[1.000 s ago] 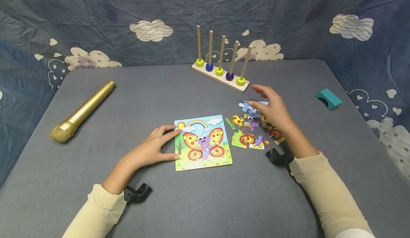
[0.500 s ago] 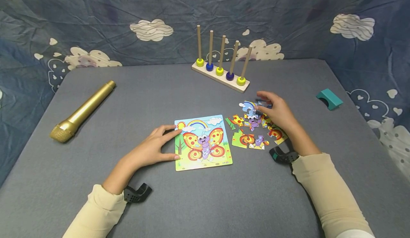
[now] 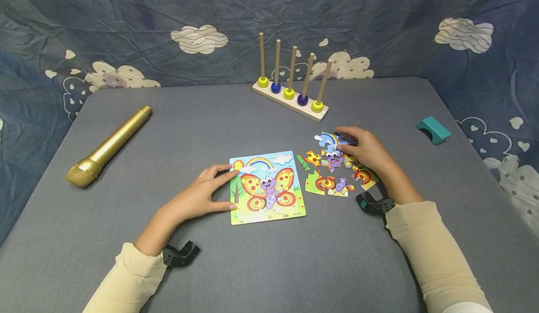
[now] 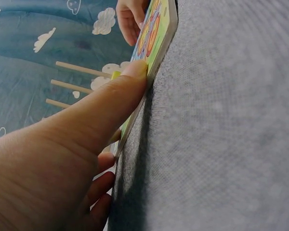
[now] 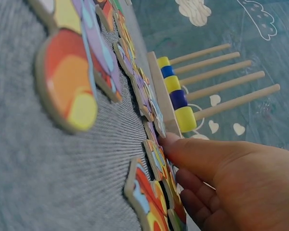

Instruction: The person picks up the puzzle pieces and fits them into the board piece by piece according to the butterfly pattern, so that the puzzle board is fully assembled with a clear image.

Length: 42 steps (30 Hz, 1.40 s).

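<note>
Cream sleeves [image 3: 126,275] reach in from the near side of a grey table [image 3: 269,266]. The left hand [image 3: 201,193] rests at the left edge of a square butterfly picture [image 3: 269,189], fingers and thumb spread apart, the thumb nearer, the index finger farther along the edge. Just right of the picture, loose puzzle pieces [image 3: 333,159] lie grouped on the table. At the far right of that group, the right hand [image 3: 365,150] angles leftward, thumb and fingers bent around a blue piece [image 3: 346,140]; whether they grip it cannot be told. Beyond stands a wooden peg rack [image 3: 295,101], its five pegs each bearing one bead. A gold microphone [image 3: 111,144] lies far left; a teal block [image 3: 435,130] sits far right.
</note>
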Each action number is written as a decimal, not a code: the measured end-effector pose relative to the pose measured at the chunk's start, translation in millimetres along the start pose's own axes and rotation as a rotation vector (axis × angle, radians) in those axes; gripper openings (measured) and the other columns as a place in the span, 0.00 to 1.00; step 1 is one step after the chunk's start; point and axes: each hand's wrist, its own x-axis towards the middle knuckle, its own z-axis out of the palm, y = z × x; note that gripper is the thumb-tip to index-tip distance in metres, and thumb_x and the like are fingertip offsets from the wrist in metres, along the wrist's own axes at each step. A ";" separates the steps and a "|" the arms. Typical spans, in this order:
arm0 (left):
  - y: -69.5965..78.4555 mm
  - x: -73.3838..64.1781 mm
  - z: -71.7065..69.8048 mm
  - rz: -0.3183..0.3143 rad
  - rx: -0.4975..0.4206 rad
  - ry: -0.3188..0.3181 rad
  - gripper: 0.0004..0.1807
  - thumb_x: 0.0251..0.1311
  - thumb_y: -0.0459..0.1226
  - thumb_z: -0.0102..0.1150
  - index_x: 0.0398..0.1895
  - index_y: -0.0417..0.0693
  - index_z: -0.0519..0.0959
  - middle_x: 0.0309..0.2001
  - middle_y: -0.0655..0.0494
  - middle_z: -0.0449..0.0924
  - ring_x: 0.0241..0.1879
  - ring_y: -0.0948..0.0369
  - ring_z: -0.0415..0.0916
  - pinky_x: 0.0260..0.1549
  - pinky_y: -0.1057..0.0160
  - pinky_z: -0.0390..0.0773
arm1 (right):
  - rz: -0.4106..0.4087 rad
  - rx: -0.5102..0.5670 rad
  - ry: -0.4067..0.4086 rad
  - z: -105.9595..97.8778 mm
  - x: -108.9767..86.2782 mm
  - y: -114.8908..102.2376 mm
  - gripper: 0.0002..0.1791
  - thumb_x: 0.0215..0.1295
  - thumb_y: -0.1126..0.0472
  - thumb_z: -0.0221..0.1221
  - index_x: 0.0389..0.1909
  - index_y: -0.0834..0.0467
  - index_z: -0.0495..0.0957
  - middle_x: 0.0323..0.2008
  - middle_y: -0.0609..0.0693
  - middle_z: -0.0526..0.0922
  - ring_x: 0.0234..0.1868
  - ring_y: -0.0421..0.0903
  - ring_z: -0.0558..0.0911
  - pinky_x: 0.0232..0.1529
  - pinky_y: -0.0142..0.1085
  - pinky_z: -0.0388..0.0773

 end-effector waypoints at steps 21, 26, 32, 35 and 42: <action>-0.2 -1.7 0.3 -0.019 -0.015 -0.011 0.42 0.47 0.56 0.61 0.66 0.55 0.60 0.65 0.52 0.53 0.61 0.52 0.52 0.53 0.48 0.60 | -0.156 -0.032 0.054 -0.1 2.9 -0.5 0.21 0.59 0.64 0.59 0.53 0.64 0.73 0.50 0.62 0.72 0.52 0.58 0.69 0.51 0.52 0.62; -0.8 -1.4 0.6 -0.019 -0.013 -0.015 0.42 0.48 0.56 0.61 0.66 0.55 0.59 0.65 0.52 0.53 0.61 0.53 0.52 0.53 0.48 0.60 | -0.177 -0.012 0.121 -3.3 0.7 -6.6 0.20 0.57 0.67 0.59 0.52 0.64 0.74 0.48 0.60 0.73 0.47 0.56 0.72 0.44 0.50 0.68; -0.6 -2.0 0.2 -0.024 -0.019 -0.021 0.42 0.48 0.56 0.61 0.66 0.55 0.59 0.65 0.52 0.52 0.61 0.53 0.51 0.54 0.48 0.60 | -0.221 0.023 0.171 -6.9 -4.1 -26.1 0.19 0.57 0.67 0.60 0.51 0.63 0.75 0.49 0.58 0.72 0.48 0.56 0.72 0.47 0.52 0.68; 0.2 -1.9 -0.4 -0.024 -0.013 -0.021 0.42 0.48 0.56 0.61 0.66 0.55 0.59 0.65 0.52 0.52 0.61 0.53 0.51 0.54 0.49 0.60 | -0.290 0.019 0.156 -3.2 -7.9 -42.7 0.20 0.57 0.66 0.60 0.52 0.62 0.75 0.48 0.57 0.73 0.48 0.55 0.72 0.46 0.52 0.68; 3.6 -0.4 -2.1 -0.022 0.033 -0.019 0.41 0.48 0.57 0.61 0.65 0.53 0.61 0.63 0.51 0.54 0.60 0.53 0.54 0.52 0.49 0.62 | -0.477 0.061 0.019 22.5 -16.6 -82.8 0.20 0.56 0.68 0.60 0.52 0.62 0.75 0.48 0.55 0.73 0.50 0.50 0.71 0.43 0.47 0.70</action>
